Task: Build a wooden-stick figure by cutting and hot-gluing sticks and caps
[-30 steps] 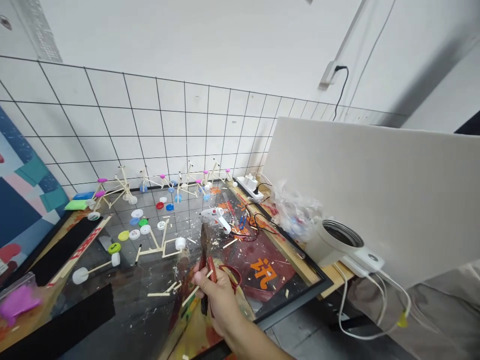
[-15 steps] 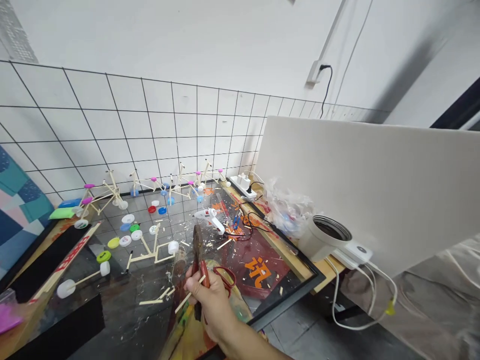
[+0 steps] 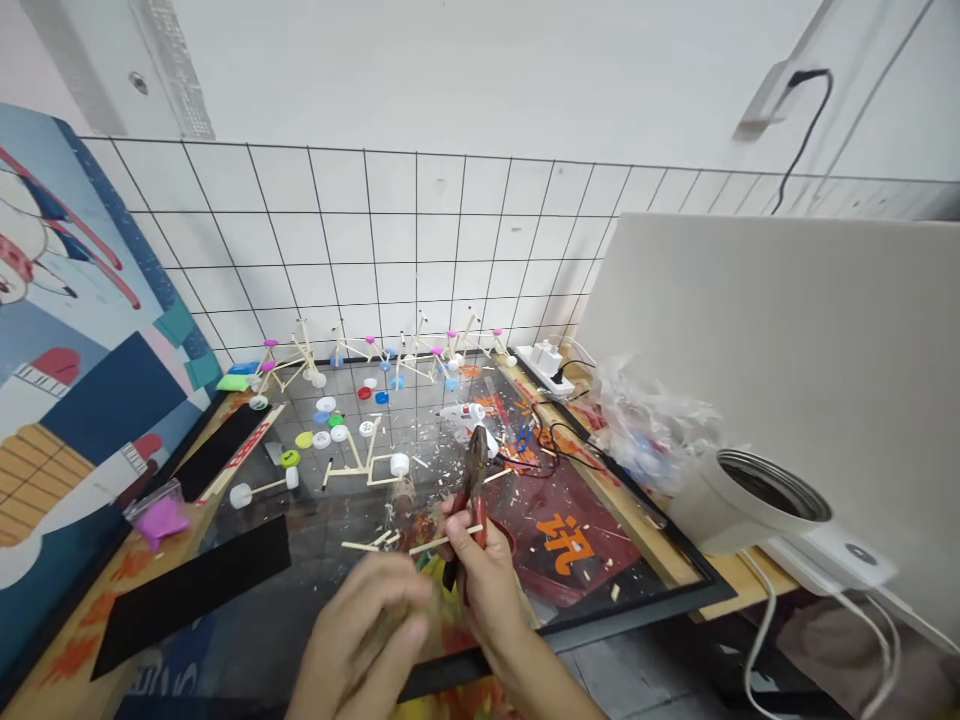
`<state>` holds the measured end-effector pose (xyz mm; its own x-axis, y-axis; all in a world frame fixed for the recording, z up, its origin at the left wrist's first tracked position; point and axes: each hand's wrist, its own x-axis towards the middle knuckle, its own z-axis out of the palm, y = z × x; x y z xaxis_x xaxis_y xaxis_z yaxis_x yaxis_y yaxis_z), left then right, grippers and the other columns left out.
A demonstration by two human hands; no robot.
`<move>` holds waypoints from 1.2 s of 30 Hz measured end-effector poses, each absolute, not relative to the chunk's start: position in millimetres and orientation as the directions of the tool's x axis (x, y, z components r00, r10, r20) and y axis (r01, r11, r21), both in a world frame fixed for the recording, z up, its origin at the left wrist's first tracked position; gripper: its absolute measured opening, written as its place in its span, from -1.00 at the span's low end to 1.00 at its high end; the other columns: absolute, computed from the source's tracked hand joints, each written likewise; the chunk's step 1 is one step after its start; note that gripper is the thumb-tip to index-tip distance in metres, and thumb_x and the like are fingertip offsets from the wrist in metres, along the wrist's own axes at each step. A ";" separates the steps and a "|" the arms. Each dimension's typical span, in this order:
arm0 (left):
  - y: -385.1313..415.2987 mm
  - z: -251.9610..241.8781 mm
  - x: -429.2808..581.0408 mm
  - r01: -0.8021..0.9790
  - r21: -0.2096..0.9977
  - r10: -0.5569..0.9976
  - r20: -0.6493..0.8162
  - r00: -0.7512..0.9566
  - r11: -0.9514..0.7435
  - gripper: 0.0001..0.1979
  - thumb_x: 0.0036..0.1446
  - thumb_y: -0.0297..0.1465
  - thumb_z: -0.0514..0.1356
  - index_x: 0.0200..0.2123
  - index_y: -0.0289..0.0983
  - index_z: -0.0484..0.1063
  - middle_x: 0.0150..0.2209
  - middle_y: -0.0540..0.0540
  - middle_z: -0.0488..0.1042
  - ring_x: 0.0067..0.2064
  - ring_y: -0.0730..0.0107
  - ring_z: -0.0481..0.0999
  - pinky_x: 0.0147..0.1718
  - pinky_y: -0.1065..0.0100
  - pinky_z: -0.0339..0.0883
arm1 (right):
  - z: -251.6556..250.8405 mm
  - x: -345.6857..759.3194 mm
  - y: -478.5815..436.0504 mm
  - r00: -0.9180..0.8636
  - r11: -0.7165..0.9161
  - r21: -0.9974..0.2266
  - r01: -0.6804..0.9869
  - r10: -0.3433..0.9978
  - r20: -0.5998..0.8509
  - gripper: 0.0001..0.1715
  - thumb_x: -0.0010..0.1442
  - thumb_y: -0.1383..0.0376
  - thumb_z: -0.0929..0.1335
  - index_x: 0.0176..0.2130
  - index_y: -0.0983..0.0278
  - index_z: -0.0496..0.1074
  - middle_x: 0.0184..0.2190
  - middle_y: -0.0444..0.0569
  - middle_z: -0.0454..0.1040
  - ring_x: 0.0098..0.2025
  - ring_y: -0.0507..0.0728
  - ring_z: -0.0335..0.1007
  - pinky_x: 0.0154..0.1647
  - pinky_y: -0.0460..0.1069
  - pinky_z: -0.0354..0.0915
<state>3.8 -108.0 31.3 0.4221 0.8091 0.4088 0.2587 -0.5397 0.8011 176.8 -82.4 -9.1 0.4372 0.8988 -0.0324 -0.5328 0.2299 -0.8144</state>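
Note:
My right hand (image 3: 480, 570) is closed round red-handled pliers (image 3: 471, 480) and also pinches a thin wooden stick (image 3: 442, 543) that points left. My left hand (image 3: 367, 630) has come in at the bottom, blurred by motion, just left of the right hand and close to the stick's free end. Both hover over a glass-topped table (image 3: 315, 530) strewn with stick offcuts. A stick frame with a white bottle cap (image 3: 400, 464) lies a little beyond the hands.
Several stick models with coloured caps line the tiled back wall. Loose caps (image 3: 321, 438), a white glue gun (image 3: 472, 415) with black cord, a power strip (image 3: 547, 362), a plastic bag (image 3: 652, 430) and a white pot (image 3: 742, 500) sit around. A white board (image 3: 787, 340) stands right, a painted panel (image 3: 82, 350) left.
The view has swung left, bringing in the painted panel. My left hand has entered from below beside the right hand. The right hand has kept hold of the pliers and stick.

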 end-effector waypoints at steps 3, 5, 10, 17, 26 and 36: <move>-76.6 40.8 32.9 0.376 0.718 0.763 0.332 0.554 -0.586 -0.62 0.27 -0.41 0.13 0.14 -0.12 0.39 0.10 -0.19 0.45 0.12 0.16 0.44 0.11 0.15 0.38 | -10.9 177.0 -83.4 0.431 0.236 -0.844 -0.482 0.902 0.006 -0.62 -0.06 0.04 0.56 -0.43 0.28 0.50 -0.31 -0.08 0.47 -0.46 -0.03 0.22 -0.40 -0.08 0.25; -60.5 40.5 46.9 0.377 0.680 0.711 0.306 0.633 -0.629 -0.59 0.29 -0.48 0.06 0.18 -0.14 0.37 0.09 -0.20 0.45 0.10 0.19 0.46 0.10 0.14 0.38 | -13.8 177.5 -83.5 0.417 0.245 -0.864 -0.440 0.908 0.045 -0.63 -0.02 0.04 0.54 -0.38 0.26 0.51 -0.33 -0.08 0.48 -0.42 0.01 0.28 -0.33 -0.05 0.30; -41.9 30.8 61.1 0.383 0.628 0.658 0.285 0.697 -0.677 -0.58 0.25 -0.57 0.02 0.10 -0.18 0.43 0.00 -0.16 0.53 0.03 0.22 0.51 0.05 0.15 0.40 | -20.9 182.1 -82.9 0.443 0.299 -0.933 -0.198 0.877 0.187 -0.72 0.12 0.07 0.47 -0.34 0.24 0.54 -0.30 -0.06 0.46 -0.20 0.10 0.35 -0.08 0.01 0.31; -30.0 20.7 57.3 0.340 0.553 0.590 0.369 0.718 -0.760 -0.56 0.24 -0.57 -0.01 0.12 -0.19 0.41 -0.08 -0.16 0.54 -0.06 0.23 0.50 -0.05 0.18 0.42 | -6.8 183.4 -84.6 0.462 0.355 -0.934 0.044 0.822 0.334 -0.76 0.17 0.14 0.43 -0.43 0.22 0.52 -0.35 -0.08 0.43 -0.25 0.11 0.37 -0.11 0.01 0.33; -2.2 35.2 39.2 -0.006 0.995 0.884 -0.081 0.459 0.095 -0.72 0.16 -0.24 0.24 -0.14 -0.28 0.50 -0.42 -0.03 0.43 -0.46 0.42 0.42 -0.38 0.31 0.42 | -19.4 184.0 -83.1 0.359 0.263 -0.961 -0.080 0.908 0.219 -0.68 0.19 0.05 0.42 -0.15 0.14 0.62 -0.08 0.03 0.56 0.04 0.23 0.43 0.16 0.15 0.25; 25.0 85.8 -8.8 -0.535 0.845 0.972 0.143 0.189 -0.021 -0.86 0.08 -0.44 0.30 -0.25 -0.34 0.51 -0.56 0.07 0.26 -0.62 0.66 0.11 -0.67 0.60 0.08 | -5.9 218.3 -88.9 0.493 0.264 -0.964 -0.011 0.841 0.225 -0.72 0.11 0.05 0.46 -0.26 0.15 0.64 -0.14 0.00 0.53 -0.04 0.22 0.43 0.08 0.15 0.29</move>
<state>-8.8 25.0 85.8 0.1888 0.9715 0.1432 -0.5349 -0.0205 0.8446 218.3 -88.9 -5.9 0.4925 0.8407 0.2252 -0.0105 0.2645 -0.9643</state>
